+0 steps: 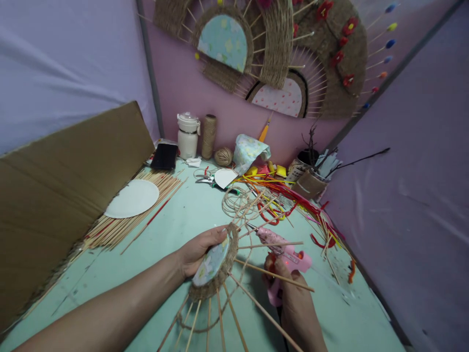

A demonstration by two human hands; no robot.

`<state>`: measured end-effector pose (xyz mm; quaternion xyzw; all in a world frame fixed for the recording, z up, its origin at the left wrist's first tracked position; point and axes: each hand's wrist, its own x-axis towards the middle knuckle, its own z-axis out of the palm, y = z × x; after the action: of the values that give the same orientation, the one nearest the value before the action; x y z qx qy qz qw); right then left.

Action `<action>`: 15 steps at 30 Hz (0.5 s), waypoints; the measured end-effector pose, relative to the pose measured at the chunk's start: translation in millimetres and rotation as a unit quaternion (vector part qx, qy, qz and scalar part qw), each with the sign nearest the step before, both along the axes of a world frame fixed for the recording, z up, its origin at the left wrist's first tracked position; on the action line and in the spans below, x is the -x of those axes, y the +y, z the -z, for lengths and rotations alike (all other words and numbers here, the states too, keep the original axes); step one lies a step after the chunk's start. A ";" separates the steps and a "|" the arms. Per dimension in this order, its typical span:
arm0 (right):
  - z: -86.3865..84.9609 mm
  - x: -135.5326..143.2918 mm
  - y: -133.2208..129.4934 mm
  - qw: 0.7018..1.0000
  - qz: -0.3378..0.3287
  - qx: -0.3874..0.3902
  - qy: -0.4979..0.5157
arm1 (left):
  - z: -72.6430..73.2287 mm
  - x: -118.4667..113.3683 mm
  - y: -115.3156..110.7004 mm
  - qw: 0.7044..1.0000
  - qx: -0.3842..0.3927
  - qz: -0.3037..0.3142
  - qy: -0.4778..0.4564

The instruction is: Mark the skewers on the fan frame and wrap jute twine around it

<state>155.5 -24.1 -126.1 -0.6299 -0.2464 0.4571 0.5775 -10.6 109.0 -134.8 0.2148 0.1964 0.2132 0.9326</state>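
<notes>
My left hand (200, 249) is closed on a half-round craft piece (213, 264), thumb over its flowered blue fabric face. Brown twine rims the piece, and thin wooden sticks (230, 310) fan out from that rim. A loose strand of twine (200, 331) loops across the lower sticks. In my right hand (289, 288) is a pink hot glue gun (284, 249), fingers wrapped round its handle. Its metal nozzle points left, close to the upper sticks near the rim. Some of the sticks pass in front of the glue gun and my right hand.
Behind lie coiled twine (238, 203), pruning shears (208, 181) and red and yellow pipe cleaners (293, 195). Left, a white oval disc (134, 198) rests on many sticks beside a cardboard panel (84, 186). A white bottle (188, 139) and twine spool (209, 137) stand at the back.
</notes>
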 end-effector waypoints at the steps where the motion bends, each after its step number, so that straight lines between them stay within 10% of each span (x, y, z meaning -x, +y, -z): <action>1: -1.2 0.9 0.3 1.000 -0.001 -0.003 -0.001 | 0.3 0.0 0.1 1.000 -0.001 0.001 -0.003; 15: -7.7 -47.7 -12.3 0.985 0.151 0.029 -0.074 | -0.5 1.1 0.6 1.000 -0.001 0.010 0.005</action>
<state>203.1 -36.4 -118.3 -0.7085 -0.1771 0.3233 0.6017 -11.8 109.7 -134.3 0.2190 0.1989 0.2028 0.9335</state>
